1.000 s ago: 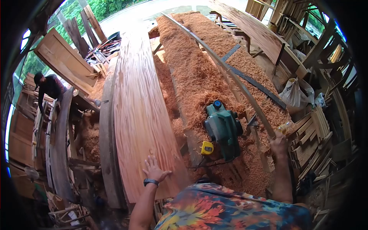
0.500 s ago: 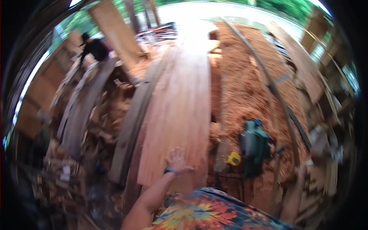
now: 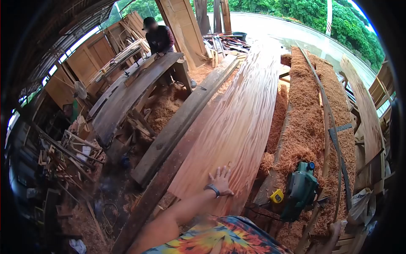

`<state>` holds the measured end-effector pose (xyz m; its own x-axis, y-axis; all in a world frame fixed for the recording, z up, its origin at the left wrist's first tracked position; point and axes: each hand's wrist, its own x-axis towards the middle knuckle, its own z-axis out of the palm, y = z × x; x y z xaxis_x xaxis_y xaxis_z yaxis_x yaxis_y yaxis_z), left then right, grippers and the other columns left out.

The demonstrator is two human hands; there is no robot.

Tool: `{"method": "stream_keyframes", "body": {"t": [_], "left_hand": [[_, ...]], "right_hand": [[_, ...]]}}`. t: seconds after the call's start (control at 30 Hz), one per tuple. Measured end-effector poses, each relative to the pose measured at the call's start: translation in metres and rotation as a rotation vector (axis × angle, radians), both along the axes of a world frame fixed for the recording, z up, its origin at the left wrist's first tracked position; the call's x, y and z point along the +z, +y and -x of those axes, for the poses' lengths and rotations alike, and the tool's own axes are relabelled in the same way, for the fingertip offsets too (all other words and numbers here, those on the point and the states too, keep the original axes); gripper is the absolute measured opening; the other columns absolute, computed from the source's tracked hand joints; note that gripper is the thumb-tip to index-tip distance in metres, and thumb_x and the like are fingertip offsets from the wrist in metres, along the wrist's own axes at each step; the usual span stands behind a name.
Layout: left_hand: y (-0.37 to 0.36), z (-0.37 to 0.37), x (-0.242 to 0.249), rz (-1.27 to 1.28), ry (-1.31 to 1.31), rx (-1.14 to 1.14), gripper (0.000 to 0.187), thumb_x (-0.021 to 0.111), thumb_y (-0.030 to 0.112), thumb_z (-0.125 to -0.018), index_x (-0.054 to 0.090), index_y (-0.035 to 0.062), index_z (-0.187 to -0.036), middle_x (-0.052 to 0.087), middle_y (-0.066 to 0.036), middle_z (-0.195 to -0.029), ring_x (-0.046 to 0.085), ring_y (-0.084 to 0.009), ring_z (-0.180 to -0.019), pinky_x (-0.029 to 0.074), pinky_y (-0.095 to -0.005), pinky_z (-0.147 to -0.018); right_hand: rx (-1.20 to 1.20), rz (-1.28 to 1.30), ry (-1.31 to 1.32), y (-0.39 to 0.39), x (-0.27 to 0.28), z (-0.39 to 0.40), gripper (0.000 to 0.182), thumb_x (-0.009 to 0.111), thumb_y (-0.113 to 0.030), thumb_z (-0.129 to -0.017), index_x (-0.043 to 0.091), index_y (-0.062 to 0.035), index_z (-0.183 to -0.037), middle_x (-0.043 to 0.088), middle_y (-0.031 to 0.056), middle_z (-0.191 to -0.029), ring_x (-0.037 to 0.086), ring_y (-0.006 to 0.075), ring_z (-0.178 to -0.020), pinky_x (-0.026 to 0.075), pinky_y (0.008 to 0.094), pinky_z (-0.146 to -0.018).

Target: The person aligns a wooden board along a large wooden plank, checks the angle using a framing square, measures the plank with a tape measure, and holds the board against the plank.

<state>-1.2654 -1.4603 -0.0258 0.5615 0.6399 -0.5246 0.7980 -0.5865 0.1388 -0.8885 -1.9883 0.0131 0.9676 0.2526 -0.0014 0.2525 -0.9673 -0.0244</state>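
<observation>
One left hand (image 3: pixel 220 183) was pressed on one broad reddish plank (image 3: pixel 230 118).
From the left, one co-worker (image 3: pixel 158 41) leaned over one dark, worn board (image 3: pixel 120 101); the plank ran slantwise mid-view, the left hand's fingers spread flat on its near end; one yellow tape measure (image 3: pixel 277 196) sat just beside one green electric planer (image 3: pixel 301 190) among wood shavings (image 3: pixel 305 114); the right hand (image 3: pixel 334 233) had its grip closed around the near end of one long wooden strip (image 3: pixel 316 77).
</observation>
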Motion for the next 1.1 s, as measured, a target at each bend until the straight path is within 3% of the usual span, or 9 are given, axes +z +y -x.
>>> {"method": "stream_keyframes", "body": {"t": [0.13,0.3,0.47,0.63,0.67,0.8,0.87,0.93,1.1], "left_hand": [[0.0,0.0,0.005,0.02,0.001,0.001,0.125,0.076,0.065,-0.069,0.006,0.015,-0.159,-0.001,-0.01,-0.166,-0.002,-0.0374,-0.152,0.011,-0.0714,-0.113],[-0.001,0.002,-0.004,0.03,-0.035,0.021,0.128,0.08,0.063,-0.065,0.006,0.0173,-0.159,-0.001,-0.009,-0.167,-0.002,-0.0387,-0.152,0.008,-0.0732,-0.113],[0.0,0.001,0.001,0.038,-0.037,0.028,0.128,0.08,0.062,-0.065,0.007,0.0153,-0.159,-0.001,-0.011,-0.166,-0.003,-0.0395,-0.152,0.007,-0.0727,-0.113],[0.0,0.002,-0.004,0.017,-0.041,0.006,0.125,0.077,0.063,-0.068,0.007,0.0142,-0.159,-0.002,-0.011,-0.166,-0.003,-0.0389,-0.152,0.01,-0.0747,-0.111],[0.0,0.002,-0.005,0.021,-0.047,0.0,0.123,0.076,0.062,-0.069,0.007,0.0129,-0.159,-0.002,-0.012,-0.166,-0.003,-0.0402,-0.151,0.01,-0.0762,-0.11],[-0.001,0.006,-0.008,0.009,-0.079,-0.034,0.119,0.072,0.063,-0.073,0.009,0.0099,-0.159,-0.001,-0.016,-0.166,-0.004,-0.0431,-0.151,0.008,-0.079,-0.107],[-0.002,0.013,-0.013,-0.03,-0.104,-0.066,0.113,0.067,0.065,-0.076,0.012,0.0107,-0.159,0.001,-0.016,-0.166,-0.003,-0.0435,-0.151,0.006,-0.0787,-0.107],[-0.003,0.02,-0.023,-0.091,-0.186,-0.144,0.105,0.062,0.067,-0.08,0.018,0.0114,-0.158,0.004,-0.016,-0.165,-0.001,-0.0435,-0.151,0.004,-0.0778,-0.108],[0.008,0.06,-0.08,-0.191,-0.569,-0.309,0.089,0.053,0.067,-0.086,0.031,0.0161,-0.156,0.014,-0.014,-0.165,0.004,-0.0396,-0.152,-0.002,-0.0693,-0.113]], "right_hand": [[0.035,-0.017,0.02,0.001,0.047,-0.031,0.027,0.072,-0.006,-0.066,0.063,0.0001,-0.091,0.064,0.0124,-0.072,0.064,0.0271,-0.069,0.051,0.0407,-0.062],[-0.072,-0.467,0.547,0.007,0.09,-0.038,0.024,0.066,0.002,-0.065,0.059,-0.0013,-0.088,0.061,0.0089,-0.069,0.063,0.0233,-0.063,0.05,0.0389,-0.056],[-0.096,-0.585,0.894,0.017,0.11,-0.038,0.021,0.069,-0.002,-0.067,0.057,0.0001,-0.084,0.059,0.0076,-0.066,0.063,0.02,-0.056,0.051,0.0346,-0.052],[-0.236,-0.793,0.965,0.089,0.166,0.048,0.028,0.071,-0.011,-0.071,0.062,0.0059,-0.092,0.062,0.0107,-0.07,0.065,0.0215,-0.061,0.057,0.0372,-0.059],[-0.229,-0.776,1.09,0.084,0.158,0.046,0.032,0.07,-0.015,-0.073,0.064,0.0076,-0.096,0.063,0.0137,-0.074,0.066,0.0271,-0.068,0.057,0.0415,-0.063],[-0.301,-1.361,1.367,0.167,0.174,0.134,0.044,0.068,-0.014,-0.074,0.057,0.0102,-0.109,0.063,0.0208,-0.087,0.064,0.0398,-0.08,0.055,0.052,-0.063],[-0.293,-1.579,1.626,0.194,0.162,0.161,0.05,0.068,-0.014,-0.075,0.053,0.0107,-0.115,0.063,0.0221,-0.095,0.066,0.0412,-0.085,0.057,0.0548,-0.066],[-0.289,-1.313,1.393,0.214,0.165,0.184,0.053,0.069,-0.015,-0.076,0.053,0.0107,-0.119,0.065,0.0238,-0.104,0.067,0.0421,-0.092,0.058,0.0558,-0.073],[-0.254,-1.368,1.605,0.27,0.12,0.23,0.059,0.069,-0.018,-0.08,0.05,0.0122,-0.127,0.064,0.0263,-0.115,0.069,0.0386,-0.095,0.059,0.0533,-0.078]]}}
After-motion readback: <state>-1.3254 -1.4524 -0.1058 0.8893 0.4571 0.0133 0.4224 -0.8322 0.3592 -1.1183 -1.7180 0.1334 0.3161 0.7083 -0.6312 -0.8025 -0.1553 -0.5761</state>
